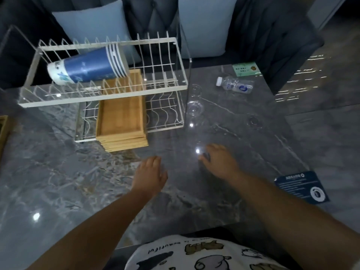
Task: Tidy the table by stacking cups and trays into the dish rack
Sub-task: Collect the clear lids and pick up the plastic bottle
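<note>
The two-tier dish rack (109, 98) stands on the grey marbled tabletop (78, 182), toward its far left corner. A nested stack of blue paper cups (87, 66) lies on its side on the upper tier, rims pointing right. A stack of wooden trays (121, 117) rests flat on the lower tier, with its near end projecting past the front edge of the rack.

Clear glasses (194, 102) stand just beside the right end of the rack; their exact number cannot be determined. A plastic water bottle (234, 85) lies on its side near the far edge of the tabletop, next to a green card (245, 68). A dark blue card (302, 187) lies at the right edge.

The left hand (150, 176) hovers over the middle of the tabletop, palm down, fingers extended and close together, holding nothing. The right hand (219, 160) is placed palm down to its right, fingers loosely curved. A bright reflection sits at its fingertips; whether the fingers grip a clear object cannot be determined. Both hands are well apart from the rack.
</note>
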Demonstrator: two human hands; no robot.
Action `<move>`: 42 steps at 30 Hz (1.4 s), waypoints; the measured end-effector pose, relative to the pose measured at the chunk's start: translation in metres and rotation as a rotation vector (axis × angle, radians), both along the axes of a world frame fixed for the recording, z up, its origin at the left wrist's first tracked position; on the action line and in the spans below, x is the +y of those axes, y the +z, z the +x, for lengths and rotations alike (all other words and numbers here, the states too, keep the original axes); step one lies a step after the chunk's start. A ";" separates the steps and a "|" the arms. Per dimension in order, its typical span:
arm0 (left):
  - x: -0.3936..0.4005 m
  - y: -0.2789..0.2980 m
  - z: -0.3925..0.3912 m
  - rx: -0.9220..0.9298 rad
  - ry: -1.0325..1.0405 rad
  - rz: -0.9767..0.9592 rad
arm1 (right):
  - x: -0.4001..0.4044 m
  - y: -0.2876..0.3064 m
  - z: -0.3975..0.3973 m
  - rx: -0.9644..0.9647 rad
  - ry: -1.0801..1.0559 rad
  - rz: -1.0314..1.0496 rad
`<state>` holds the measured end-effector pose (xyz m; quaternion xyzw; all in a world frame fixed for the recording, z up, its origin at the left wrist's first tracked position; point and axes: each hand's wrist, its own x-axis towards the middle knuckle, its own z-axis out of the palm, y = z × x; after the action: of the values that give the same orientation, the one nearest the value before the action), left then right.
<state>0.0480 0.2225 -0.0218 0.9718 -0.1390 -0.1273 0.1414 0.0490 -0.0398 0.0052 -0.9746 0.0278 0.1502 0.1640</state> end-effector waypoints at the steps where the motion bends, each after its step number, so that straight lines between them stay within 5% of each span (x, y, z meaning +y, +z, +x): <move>1: -0.016 0.001 0.001 -0.007 -0.009 -0.001 | -0.012 0.001 0.001 -0.001 0.020 -0.017; 13: -0.149 -0.029 0.037 0.001 0.051 0.122 | -0.129 -0.004 0.055 0.047 0.123 -0.055; 29: -0.156 -0.065 0.051 -0.113 0.099 0.147 | -0.089 -0.062 0.191 -0.198 0.325 -0.064; 42: -0.153 -0.060 0.052 -0.068 0.115 0.148 | -0.125 -0.081 0.110 -0.181 0.315 -0.063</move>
<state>0.1002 0.0695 -0.0817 0.9898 -0.0779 -0.0958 0.0716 0.1592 -0.1643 -0.0760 -0.9810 -0.1354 0.0849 0.1097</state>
